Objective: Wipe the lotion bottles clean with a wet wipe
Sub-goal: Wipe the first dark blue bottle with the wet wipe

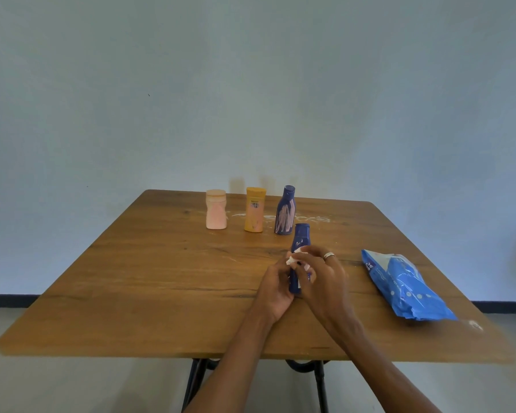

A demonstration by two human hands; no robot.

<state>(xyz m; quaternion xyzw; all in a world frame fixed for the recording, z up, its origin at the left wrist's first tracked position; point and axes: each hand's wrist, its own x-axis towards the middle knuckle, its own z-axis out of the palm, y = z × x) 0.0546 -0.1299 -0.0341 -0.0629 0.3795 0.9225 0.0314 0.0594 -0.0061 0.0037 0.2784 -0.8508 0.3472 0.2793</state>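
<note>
Head view – left hand [276,286] gripping blue bottle [301,242], right hand [322,272] wiping

I read this as a plain, sparsely furnished room, possibly a recording space; I cannot tell its exact kind. A bare pale blue wall [251,84] fills the background, with a dark baseboard [9,300] above a light floor [87,383]. A wooden table [161,278] on black metal legs [192,383] stands against the wall.
</note>
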